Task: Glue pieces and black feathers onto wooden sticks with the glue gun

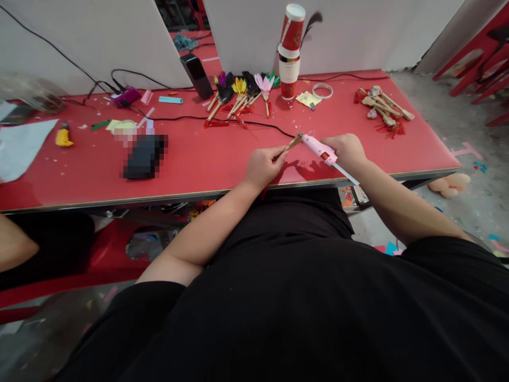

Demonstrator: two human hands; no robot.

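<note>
My left hand (263, 168) pinches a thin tan wooden stick (293, 143) between thumb and fingertips, its far end pointing up and right. A pink hot glue gun (318, 149) is gripped in my right hand (347, 150), with a white glue stick (347, 173) poking out of its back. The gun's metal nozzle meets the far end of the wooden stick, or sits very close to it; I cannot tell which. Both hands are over the front part of the red table (191, 175).
Feathered sticks (239, 90) with red tassels lie at the back. Stacked paper cups (292, 53), a tape roll (322, 91) and more tasselled sticks (384, 109) are rightward. A black cable (254, 123) crosses the table. A blurred black object (143, 156) lies left. Another person's arm (16, 244) shows far left.
</note>
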